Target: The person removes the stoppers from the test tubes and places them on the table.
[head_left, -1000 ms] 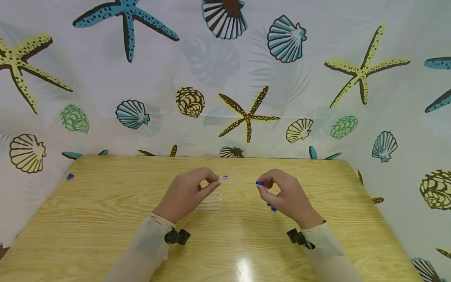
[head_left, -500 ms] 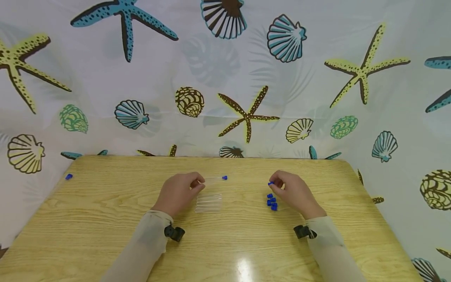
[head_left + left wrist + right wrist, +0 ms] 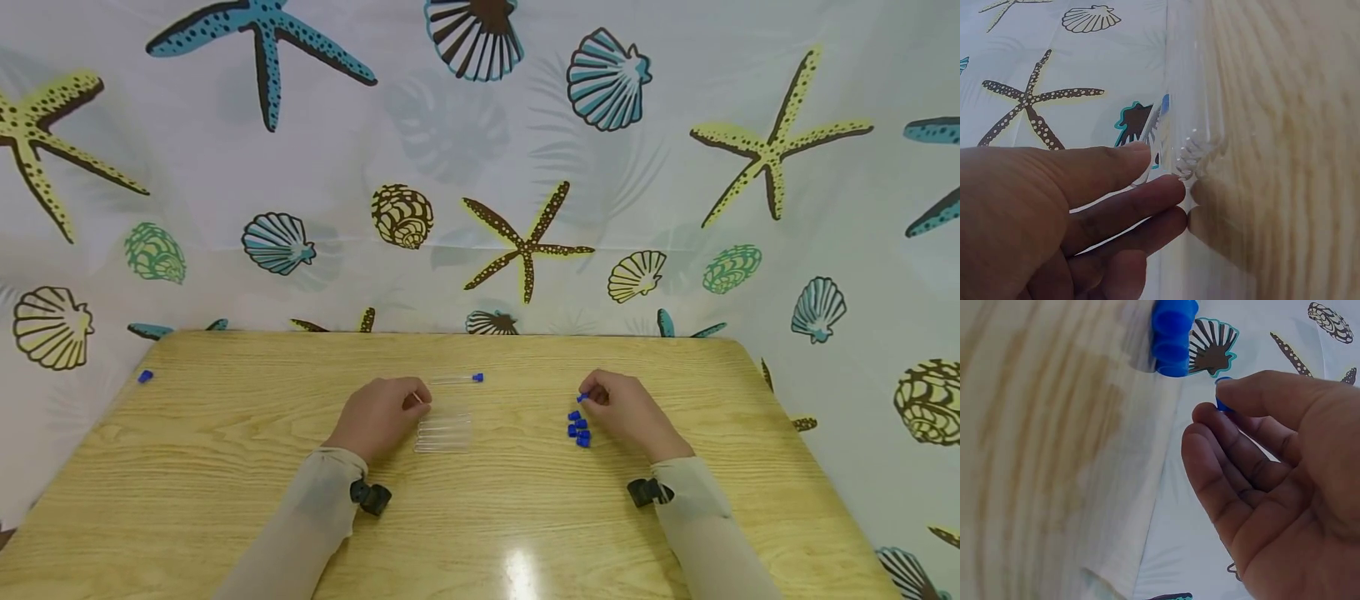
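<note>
My left hand (image 3: 378,417) is at the left end of a row of clear test tubes (image 3: 444,435) on the table. Thumb and index finger pinch a thin clear test tube (image 3: 1149,137), whose rounded end shows between them in the left wrist view. Just beyond lies a test tube with a blue cap (image 3: 478,377), apart from the hand. My right hand (image 3: 630,412) pinches a small blue cap (image 3: 1223,395) between thumb and fingertips. Close to its fingers, several loose blue caps (image 3: 578,429) stand in a cluster.
The wooden table (image 3: 517,517) has its far edge against a hanging white cloth (image 3: 450,167) printed with shells and starfish. A blue piece (image 3: 146,377) lies at the table's far left edge. Each wrist carries a small black camera mount (image 3: 371,497).
My left hand has let go of the capped test tube and come nearer to the uncapped row. My right hand has moved right, to the blue caps, uncovering the cluster.
</note>
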Tool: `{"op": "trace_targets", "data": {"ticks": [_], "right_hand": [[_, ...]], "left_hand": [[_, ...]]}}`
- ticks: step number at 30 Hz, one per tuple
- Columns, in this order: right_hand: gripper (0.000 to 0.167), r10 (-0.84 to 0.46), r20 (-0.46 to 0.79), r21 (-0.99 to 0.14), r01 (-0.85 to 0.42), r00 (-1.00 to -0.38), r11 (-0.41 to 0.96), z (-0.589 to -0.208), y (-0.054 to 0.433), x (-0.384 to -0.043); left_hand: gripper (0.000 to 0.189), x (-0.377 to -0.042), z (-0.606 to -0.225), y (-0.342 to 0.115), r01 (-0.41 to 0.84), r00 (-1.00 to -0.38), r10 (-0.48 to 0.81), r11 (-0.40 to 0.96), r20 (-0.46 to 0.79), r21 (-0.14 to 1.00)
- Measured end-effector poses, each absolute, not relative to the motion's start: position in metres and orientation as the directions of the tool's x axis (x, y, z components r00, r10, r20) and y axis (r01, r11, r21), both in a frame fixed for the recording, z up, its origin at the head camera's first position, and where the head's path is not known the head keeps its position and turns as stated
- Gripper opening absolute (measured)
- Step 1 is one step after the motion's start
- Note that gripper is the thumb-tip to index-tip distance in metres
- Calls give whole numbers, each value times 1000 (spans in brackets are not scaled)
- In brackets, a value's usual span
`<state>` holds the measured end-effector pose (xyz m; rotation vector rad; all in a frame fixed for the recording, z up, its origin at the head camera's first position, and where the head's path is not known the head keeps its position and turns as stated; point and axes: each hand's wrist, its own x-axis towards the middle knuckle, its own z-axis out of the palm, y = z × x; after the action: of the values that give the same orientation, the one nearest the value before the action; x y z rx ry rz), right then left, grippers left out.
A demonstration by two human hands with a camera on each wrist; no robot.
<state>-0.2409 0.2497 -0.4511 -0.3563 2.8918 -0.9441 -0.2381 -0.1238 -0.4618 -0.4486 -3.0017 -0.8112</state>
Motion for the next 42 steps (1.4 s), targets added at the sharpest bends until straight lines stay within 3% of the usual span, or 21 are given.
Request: {"op": "trace_targets", "data": {"ticks": [26,42], "right_hand": [[9,-249,-85,-527,-169,-965,833,-459,254,-240],[22,-261,-92,-482,-186,-961,856,-459,255,-242]], "left_hand": [[12,-239,-466,-123,300,-947,318,833,41,465],[20,-242,-468,-123,297,-948,318,835,35,463]]}}
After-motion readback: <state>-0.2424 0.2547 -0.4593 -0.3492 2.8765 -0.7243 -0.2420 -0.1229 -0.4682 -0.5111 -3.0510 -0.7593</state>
